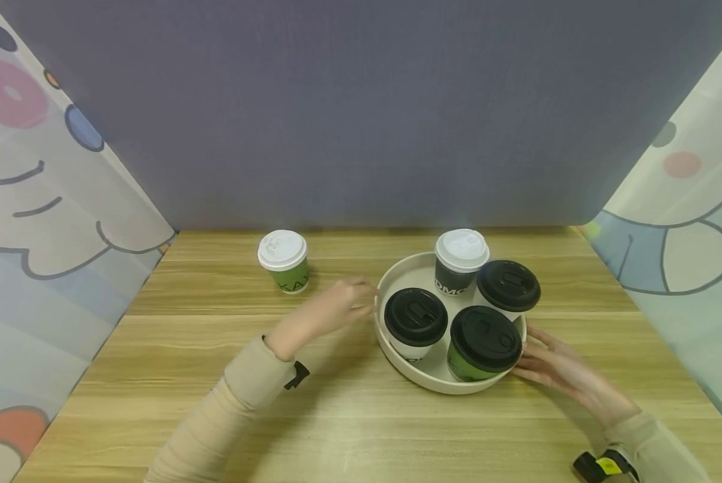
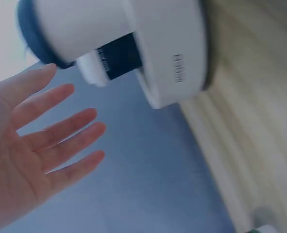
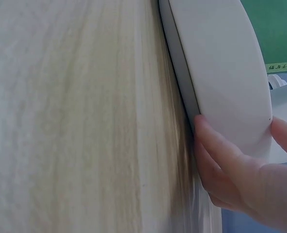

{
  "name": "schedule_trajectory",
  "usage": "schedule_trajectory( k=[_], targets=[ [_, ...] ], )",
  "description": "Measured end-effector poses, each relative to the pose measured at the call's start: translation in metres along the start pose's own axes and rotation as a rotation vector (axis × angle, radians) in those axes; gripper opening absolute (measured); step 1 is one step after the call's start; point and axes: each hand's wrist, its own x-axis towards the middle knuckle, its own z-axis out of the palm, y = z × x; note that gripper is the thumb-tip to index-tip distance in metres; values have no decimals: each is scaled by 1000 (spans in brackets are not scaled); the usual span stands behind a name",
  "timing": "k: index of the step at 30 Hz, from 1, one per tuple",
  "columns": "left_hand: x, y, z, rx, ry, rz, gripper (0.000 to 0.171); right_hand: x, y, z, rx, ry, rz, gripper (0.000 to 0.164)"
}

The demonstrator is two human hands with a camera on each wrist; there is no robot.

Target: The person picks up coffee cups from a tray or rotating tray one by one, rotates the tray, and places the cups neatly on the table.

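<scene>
A round cream tray [image 1: 417,376] carries a dark cup with a white lid [image 1: 457,274], two white cups with black lids [image 1: 416,318] [image 1: 508,287] and a green cup with a black lid [image 1: 481,345]. My right hand [image 1: 568,372] grips the tray's right side; in the right wrist view its fingers [image 3: 223,145] lie low on the tray wall [image 3: 226,73] and the thumb is at the rim. By the left rim is my left hand [image 1: 330,308]. The left wrist view shows its fingers [image 2: 68,124] spread and apart from the tray [image 2: 175,63].
A green cup with a white lid [image 1: 285,263] stands on the wooden table [image 1: 361,436], left of the tray. Behind the table rises a grey panel [image 1: 361,114]. Cartoon-printed sheets [image 1: 65,221] flank both sides.
</scene>
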Motion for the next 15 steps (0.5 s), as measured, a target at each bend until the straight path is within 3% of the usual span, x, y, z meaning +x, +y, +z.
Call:
schedule_trajectory(
  k=[6, 15],
  targets=[
    [6, 15, -14, 60, 31, 21, 28, 0, 0, -2, -24, 4, -1, 77],
    [18, 36, -20, 69, -14, 66, 33, 0, 1, -2, -2, -7, -4, 78]
  ],
)
